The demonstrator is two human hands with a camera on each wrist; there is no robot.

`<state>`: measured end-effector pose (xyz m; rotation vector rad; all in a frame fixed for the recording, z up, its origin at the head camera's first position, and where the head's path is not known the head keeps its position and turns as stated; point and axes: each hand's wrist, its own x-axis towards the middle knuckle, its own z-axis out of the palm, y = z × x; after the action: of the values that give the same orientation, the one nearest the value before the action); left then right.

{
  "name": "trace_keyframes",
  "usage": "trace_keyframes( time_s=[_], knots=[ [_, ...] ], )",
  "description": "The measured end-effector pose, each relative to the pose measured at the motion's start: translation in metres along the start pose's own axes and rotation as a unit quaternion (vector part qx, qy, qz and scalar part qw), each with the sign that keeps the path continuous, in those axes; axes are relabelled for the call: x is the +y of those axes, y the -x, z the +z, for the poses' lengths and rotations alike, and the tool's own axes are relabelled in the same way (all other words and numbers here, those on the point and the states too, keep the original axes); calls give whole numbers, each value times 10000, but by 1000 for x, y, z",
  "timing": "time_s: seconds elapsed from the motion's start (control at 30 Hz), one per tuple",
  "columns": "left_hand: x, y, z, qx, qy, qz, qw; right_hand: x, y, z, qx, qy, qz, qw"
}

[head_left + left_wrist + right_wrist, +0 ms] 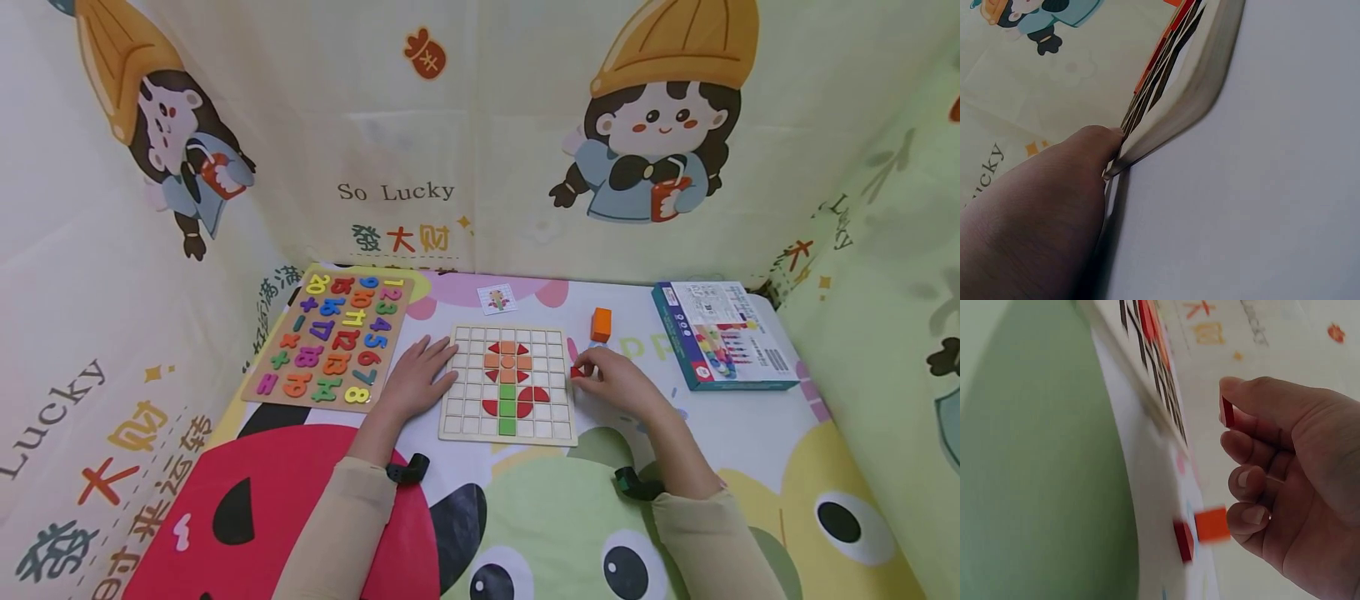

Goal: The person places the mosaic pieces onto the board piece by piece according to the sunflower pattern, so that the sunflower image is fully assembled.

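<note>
A wooden grid board [457, 425] lies in the middle of the table, with red, orange and green tiles forming a flower pattern on it. My left hand [414, 379] rests at the board's left side, fingers extended; in the left wrist view its thumb [1094, 147] touches the board's edge. Just off the right side of the board, my right hand [618, 379] pinches a small red tile [1227, 412] between thumb and index finger, the other fingers curled. In the right wrist view another red piece [1183, 540] stands on the table near an orange block [1212, 525].
A number puzzle board [300, 367] lies at the left, partly beside my left forearm. Behind the grid board is a small pattern card [497, 299]. An orange stack [601, 325] stands at the back right, and a blue-edged box [723, 333] lies farther right. Printed cloth walls surround the table.
</note>
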<state>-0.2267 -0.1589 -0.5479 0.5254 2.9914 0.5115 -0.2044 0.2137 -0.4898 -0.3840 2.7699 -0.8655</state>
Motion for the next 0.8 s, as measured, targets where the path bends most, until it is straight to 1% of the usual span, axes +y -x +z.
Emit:
trace_keyframes(
  time_s=[0.07,0.33,0.53,0.6,0.67,0.8],
  knots=[
    [0,0,0,0,1,14,10000,-9,-3,5,-25,6,-49,10000],
    [0,1,1,-4,34,9,10000,-43,-17,26,-76,298,-238,9992],
    [0,0,0,72,65,50,9999,-69,-23,43,-53,478,-615,9969],
    [0,0,0,74,68,54,9999,-77,-25,50,-92,506,-676,9964],
    [0,0,0,73,71,56,9999,-83,-28,57,-144,544,-727,9958],
    [0,0,0,65,48,43,10000,-91,-33,69,-237,691,-705,9948]
  ],
)
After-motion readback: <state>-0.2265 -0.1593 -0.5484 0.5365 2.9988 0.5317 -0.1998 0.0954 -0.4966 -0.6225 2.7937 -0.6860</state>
